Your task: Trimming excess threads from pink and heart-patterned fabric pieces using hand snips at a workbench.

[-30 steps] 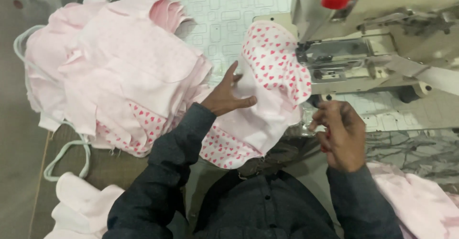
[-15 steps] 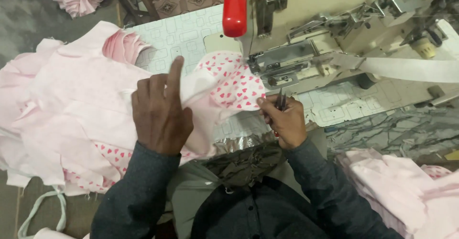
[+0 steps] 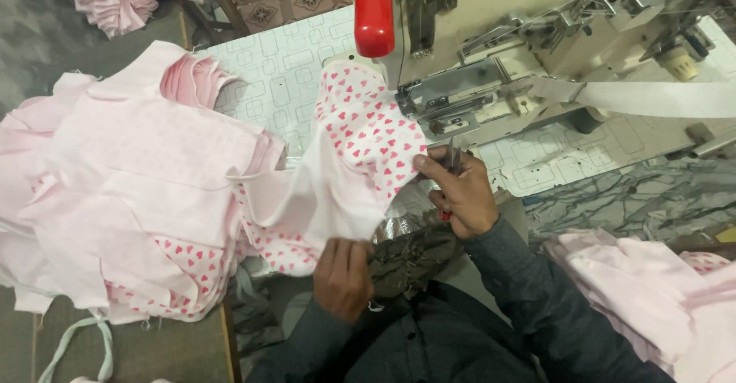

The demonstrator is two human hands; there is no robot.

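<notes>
The left hand [image 3: 343, 274] grips the lower edge of a heart-print pink garment [image 3: 360, 141]. The right hand [image 3: 458, 191] pinches its other edge while clasping small snips [image 3: 452, 161] beside the sewing machine [image 3: 491, 84]

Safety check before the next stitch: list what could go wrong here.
The right hand holds small snips right beside the heart-print fabric, so a slip could nick the cloth. Its fingers sit close to the sewing machine foot, a possible pinch. The left hand grips only the hem, so the piece could slide.
</notes>
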